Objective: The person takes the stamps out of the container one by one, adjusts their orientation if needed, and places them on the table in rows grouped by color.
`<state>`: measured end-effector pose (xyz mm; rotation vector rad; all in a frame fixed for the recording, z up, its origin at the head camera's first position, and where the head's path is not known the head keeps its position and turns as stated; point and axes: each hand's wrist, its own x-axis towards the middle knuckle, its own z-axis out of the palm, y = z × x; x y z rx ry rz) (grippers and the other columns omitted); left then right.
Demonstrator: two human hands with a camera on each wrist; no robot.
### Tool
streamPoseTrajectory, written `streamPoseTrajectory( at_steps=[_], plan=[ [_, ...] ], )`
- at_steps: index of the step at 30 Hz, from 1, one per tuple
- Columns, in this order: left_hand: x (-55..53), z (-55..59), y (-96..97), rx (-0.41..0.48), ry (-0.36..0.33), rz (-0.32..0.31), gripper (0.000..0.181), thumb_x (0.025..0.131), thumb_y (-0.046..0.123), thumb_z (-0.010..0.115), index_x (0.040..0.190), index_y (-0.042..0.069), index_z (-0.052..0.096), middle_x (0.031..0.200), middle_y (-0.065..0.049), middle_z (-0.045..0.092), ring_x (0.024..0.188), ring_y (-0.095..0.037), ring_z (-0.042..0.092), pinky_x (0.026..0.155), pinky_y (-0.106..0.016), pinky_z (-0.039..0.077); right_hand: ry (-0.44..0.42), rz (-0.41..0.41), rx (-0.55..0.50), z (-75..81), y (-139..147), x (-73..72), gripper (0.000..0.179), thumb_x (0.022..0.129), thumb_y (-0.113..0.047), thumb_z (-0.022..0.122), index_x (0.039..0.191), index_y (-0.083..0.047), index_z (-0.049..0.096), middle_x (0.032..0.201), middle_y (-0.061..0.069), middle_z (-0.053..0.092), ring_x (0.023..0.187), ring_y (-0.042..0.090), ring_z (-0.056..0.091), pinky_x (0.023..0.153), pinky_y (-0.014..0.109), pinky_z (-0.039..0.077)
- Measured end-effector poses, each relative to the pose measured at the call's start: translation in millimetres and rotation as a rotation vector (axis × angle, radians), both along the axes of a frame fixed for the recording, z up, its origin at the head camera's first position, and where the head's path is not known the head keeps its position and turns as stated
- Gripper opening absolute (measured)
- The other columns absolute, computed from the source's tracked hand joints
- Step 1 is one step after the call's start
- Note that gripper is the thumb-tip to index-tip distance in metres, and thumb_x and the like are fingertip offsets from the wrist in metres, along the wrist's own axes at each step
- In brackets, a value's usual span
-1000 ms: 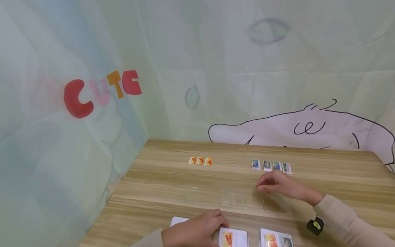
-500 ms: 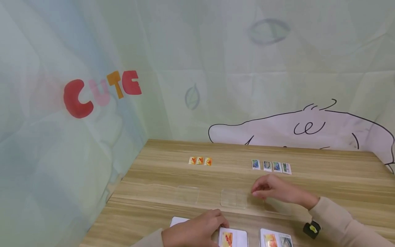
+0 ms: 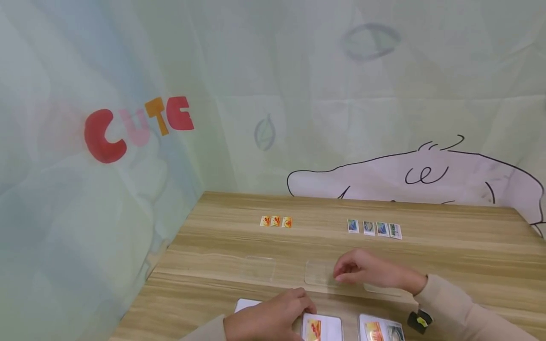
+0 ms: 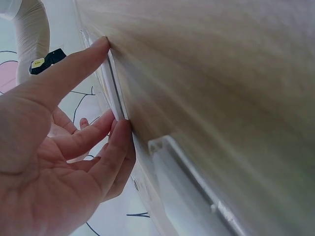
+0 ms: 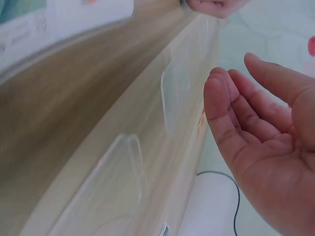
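Note:
My left hand [image 3: 270, 315] holds the left side of the middle white, clear-rimmed case [image 3: 332, 327], which has an orange picture stamp on it. In the left wrist view, thumb and fingertips sit along the rim [image 4: 114, 88] of that case. My right hand [image 3: 371, 272], fingers loosely bent, hovers over the gap between the middle clear plastic plate [image 3: 315, 273] and the right clear plate [image 3: 382, 290]. Nothing shows between its fingertips [image 5: 216, 93] in the right wrist view. The right case [image 3: 362, 324] carries an orange stamp and a grey one.
Farther back lie a row of three orange stamps [image 3: 276, 221] and a row of several blue-green stamps [image 3: 375, 228]. A left clear plate [image 3: 260, 268] is on the wooden table [image 3: 204, 237]. Another white case [image 3: 245, 304] is partly behind my left hand. A printed cloth [image 3: 256, 71] stands behind.
My right hand has moved left and slightly nearer, from above the right clear plate toward the middle one. My left hand stays on the middle case.

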<state>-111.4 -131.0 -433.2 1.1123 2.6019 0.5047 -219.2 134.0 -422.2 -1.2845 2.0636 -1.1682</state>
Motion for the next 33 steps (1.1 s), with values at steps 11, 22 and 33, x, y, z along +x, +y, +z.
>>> streamPoseTrajectory(
  at_steps=[11, 22, 33],
  plan=[
    [1.4, 3.3, -1.3, 0.021, 0.006, 0.014, 0.045, 0.081, 0.036, 0.083, 0.115, 0.011, 0.065, 0.11, 0.01, 0.054, 0.097, 0.001, 0.048, 0.085, -0.015, 0.043, 0.01, 0.016, 0.018, -2.1, -17, 13.8, 0.012, 0.095, -0.015, 0.067, 0.098, -0.004, 0.072, 0.089, -0.005, 0.069, 0.077, 0.004, 0.061, 0.07, 0.026, 0.055],
    [-2.3, 1.5, -0.6, 0.021, -0.045, 0.015, 0.045, 0.081, 0.036, 0.084, 0.114, 0.011, 0.066, 0.106, 0.01, 0.055, 0.094, 0.002, 0.048, 0.084, -0.016, 0.044, -0.066, 0.033, 0.015, -5.9, -31, 24.4, 0.011, 0.094, -0.012, 0.069, 0.094, -0.001, 0.071, 0.084, -0.009, 0.067, 0.072, 0.001, 0.058, 0.066, 0.023, 0.053],
    [-5.5, 0.1, 0.5, 0.029, -0.033, -0.009, 0.045, 0.081, 0.032, 0.084, 0.115, 0.008, 0.068, 0.109, 0.008, 0.057, 0.098, 0.001, 0.049, 0.085, -0.016, 0.044, -0.092, 0.046, 0.024, -14.1, -38, 34.2, 0.008, 0.092, -0.013, 0.071, 0.09, -0.005, 0.072, 0.083, -0.011, 0.068, 0.071, -0.002, 0.058, 0.065, 0.023, 0.053]
  ],
)
